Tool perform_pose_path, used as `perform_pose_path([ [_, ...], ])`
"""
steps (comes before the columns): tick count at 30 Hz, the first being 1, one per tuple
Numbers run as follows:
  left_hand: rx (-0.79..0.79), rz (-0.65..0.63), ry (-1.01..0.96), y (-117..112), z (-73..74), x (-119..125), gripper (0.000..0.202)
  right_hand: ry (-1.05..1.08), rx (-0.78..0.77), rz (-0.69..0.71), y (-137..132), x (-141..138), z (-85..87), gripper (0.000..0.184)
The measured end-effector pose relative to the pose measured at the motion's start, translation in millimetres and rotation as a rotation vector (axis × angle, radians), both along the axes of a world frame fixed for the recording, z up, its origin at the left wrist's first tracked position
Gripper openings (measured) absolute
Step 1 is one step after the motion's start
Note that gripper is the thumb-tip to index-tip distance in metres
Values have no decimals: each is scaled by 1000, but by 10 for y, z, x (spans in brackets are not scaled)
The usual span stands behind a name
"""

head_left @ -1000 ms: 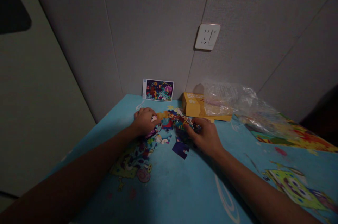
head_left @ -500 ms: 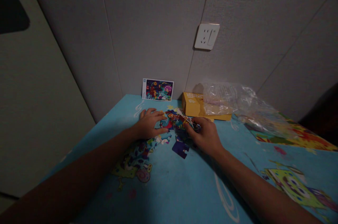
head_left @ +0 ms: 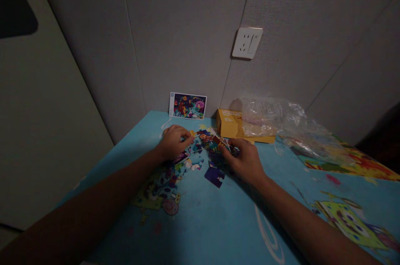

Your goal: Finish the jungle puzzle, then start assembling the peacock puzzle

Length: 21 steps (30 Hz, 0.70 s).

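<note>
Both forearms reach in from the near edge of the blue cartoon-print table [head_left: 218, 223] and meet at a heap of puzzle pieces [head_left: 206, 141], which lies just in front and to the left of the yellow box [head_left: 229, 124]. The left hand [head_left: 173, 143] rests knuckles-up on the side of the heap farthest from the box, its fingers curled down onto the pieces. The right hand [head_left: 245, 160] lies palm-down directly in front of the box, thumb and fingers drawn together at the heap's edge. In the dim light I cannot tell whether either hand has a piece gripped. A loose purple piece [head_left: 214, 176] lies nearer the person. A picture card [head_left: 188, 106] leans left of the box, and a plastic bag [head_left: 275, 119] lies over its right part.
</note>
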<state>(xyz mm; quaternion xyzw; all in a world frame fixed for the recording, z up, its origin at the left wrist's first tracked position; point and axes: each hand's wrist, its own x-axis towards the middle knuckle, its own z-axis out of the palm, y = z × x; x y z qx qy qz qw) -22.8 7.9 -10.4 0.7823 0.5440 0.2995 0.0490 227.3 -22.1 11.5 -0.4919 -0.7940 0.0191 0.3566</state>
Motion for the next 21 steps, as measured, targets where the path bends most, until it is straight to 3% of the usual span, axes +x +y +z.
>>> perform_pose_path([
  [6,-17,-63,38,7,-14,-18,26,5,-7,8,4,-2,6,31],
  [12,-192,151,170,17,-29,-56,39,-1,3,8,-3,-1,14,32],
  [21,-127,118,108,180,-92,-204,19,-2,-4,-2,6,-4,4,30],
])
